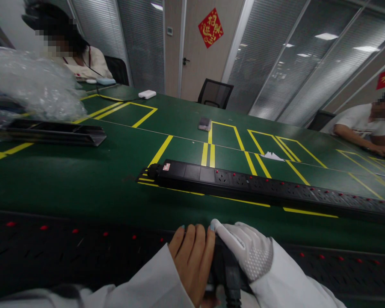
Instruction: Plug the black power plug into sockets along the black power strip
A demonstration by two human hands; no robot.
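Observation:
A long black power strip (93, 256) with red lights runs across the near edge of the table. At its middle, my bare left hand (194, 261) is closed over it, fingers side by side and bent over the far edge. My right hand (248, 250), in a white glove with a dotted grip, is closed around a black plug (226, 261) with a thick cable, right beside the left fingertips. The palms hide how the plug meets the strip. Farther in lies a second black power strip (192, 175), with a row of sockets, red lights and a small white label.
Clear plastic wrap (28, 85) and a black metal channel (60, 133) lie at left. A small dark box (204, 124), a white device (146, 94) and torn paper (272, 156) sit on the green taped table (122, 145). People sit at far left and far right.

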